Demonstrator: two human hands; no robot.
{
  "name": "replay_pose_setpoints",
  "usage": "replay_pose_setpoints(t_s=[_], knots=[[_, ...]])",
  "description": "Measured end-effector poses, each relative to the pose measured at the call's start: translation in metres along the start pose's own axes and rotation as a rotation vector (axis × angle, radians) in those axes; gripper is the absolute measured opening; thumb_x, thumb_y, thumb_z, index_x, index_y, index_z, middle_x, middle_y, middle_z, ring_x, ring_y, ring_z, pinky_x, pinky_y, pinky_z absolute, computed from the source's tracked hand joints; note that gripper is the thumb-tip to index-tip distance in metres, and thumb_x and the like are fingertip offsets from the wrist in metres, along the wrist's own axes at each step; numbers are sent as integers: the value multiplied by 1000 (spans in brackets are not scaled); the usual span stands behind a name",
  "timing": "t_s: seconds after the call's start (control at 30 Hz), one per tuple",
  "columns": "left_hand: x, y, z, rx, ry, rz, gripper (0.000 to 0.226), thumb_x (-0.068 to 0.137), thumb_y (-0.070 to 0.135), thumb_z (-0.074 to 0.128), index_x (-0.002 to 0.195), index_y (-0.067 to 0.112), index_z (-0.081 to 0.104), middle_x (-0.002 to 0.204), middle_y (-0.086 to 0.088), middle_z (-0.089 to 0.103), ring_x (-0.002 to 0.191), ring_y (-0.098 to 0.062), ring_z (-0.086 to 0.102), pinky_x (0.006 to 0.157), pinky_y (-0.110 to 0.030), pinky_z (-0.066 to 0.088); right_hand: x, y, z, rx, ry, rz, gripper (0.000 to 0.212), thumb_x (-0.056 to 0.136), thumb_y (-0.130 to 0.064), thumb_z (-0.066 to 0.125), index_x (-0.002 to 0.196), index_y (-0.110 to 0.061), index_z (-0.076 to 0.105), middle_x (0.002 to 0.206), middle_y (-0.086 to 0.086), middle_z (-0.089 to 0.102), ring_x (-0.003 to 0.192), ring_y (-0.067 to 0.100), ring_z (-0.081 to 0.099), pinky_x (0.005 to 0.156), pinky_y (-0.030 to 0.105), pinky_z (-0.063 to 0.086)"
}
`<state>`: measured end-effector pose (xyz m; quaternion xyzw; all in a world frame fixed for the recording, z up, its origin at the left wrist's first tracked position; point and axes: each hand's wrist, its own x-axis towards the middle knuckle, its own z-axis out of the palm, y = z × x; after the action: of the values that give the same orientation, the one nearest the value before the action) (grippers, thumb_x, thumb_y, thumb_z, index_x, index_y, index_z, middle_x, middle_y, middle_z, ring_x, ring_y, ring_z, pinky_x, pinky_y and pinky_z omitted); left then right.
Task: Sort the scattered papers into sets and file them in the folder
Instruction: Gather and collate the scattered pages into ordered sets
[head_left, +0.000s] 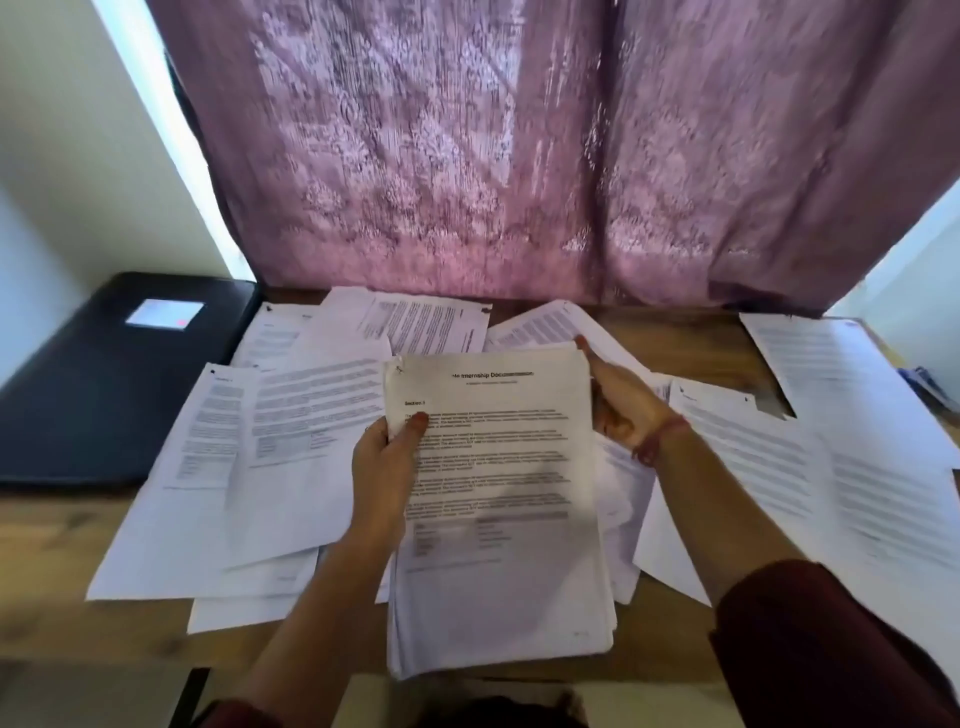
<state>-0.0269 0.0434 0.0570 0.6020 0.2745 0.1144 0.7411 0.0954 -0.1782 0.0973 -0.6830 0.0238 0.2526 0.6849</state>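
I hold a thick stack of printed papers (498, 499) tilted up over the middle of the table, its top sheet headed with an internship title. My left hand (382, 467) grips the stack's left edge, thumb on the front. My right hand (621, 400) holds the right edge from behind, a red thread around its wrist. Loose printed sheets (291, 426) lie scattered and overlapping on the wooden table (57, 525), more of these sheets (852, 447) on the right. A black folder (109, 379) with a white label lies shut at the far left.
A purple patterned curtain (493, 156) hangs right behind the table's far edge. White walls stand at both sides. The table's near edge (104, 654) runs just below the stack. A small blue item (930, 379) lies at the far right edge.
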Motion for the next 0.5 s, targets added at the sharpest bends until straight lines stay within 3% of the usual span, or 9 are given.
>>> replay_pose_setpoints(t_s=[0.07, 0.13, 0.2, 0.27, 0.33, 0.43, 0.5], knots=[[16, -16, -1, 23, 35, -61, 11, 92, 20, 63, 98, 13, 70, 88, -3, 76, 80, -23, 73, 65, -34, 59, -2, 44, -5, 55, 51, 76, 61, 87, -68, 44, 109, -18, 70, 99, 11, 72, 91, 27, 67, 84, 38, 52], [28, -30, 1, 62, 61, -102, 13, 92, 19, 62, 99, 11, 69, 91, -5, 75, 81, -25, 73, 67, -34, 59, -10, 79, -6, 54, 45, 112, 62, 84, -72, 43, 110, -22, 69, 86, 7, 65, 78, 24, 60, 76, 33, 46], [37, -42, 5, 128, 83, -124, 17, 92, 18, 61, 103, 9, 69, 96, -8, 74, 84, -25, 71, 69, -33, 57, -18, 98, -2, -35, 66, 97, 38, 86, -60, 57, 99, -28, 72, 80, -1, 68, 69, 13, 63, 66, 28, 51], [43, -48, 8, 233, 98, -119, 22, 93, 19, 58, 109, 8, 67, 102, -8, 72, 88, -25, 68, 72, -33, 56, -17, 102, 4, -110, 125, 30, 18, 90, -30, 66, 106, -24, 69, 104, 3, 73, 90, 17, 70, 82, 34, 57], [46, -48, 6, 454, 54, -35, 22, 95, 22, 54, 110, 9, 64, 106, -7, 70, 88, -21, 65, 69, -28, 52, -15, 100, 10, -162, 172, -5, 18, 91, -10, 63, 102, -24, 68, 109, 5, 72, 97, 20, 69, 89, 35, 55], [48, -42, -6, 937, -76, 217, 24, 97, 30, 52, 110, 11, 61, 103, -6, 69, 88, -25, 64, 67, -29, 51, -17, 97, 19, -189, 212, -18, 28, 93, -3, 56, 91, -28, 67, 108, 5, 72, 97, 21, 68, 91, 37, 54], [44, -34, -8, 969, -89, 309, 27, 98, 31, 53, 115, 11, 59, 105, -8, 70, 93, -29, 67, 76, -35, 54, -21, 94, 21, -146, 214, -32, 28, 95, -2, 53, 94, -26, 67, 109, 5, 71, 98, 22, 68, 90, 36, 55]])
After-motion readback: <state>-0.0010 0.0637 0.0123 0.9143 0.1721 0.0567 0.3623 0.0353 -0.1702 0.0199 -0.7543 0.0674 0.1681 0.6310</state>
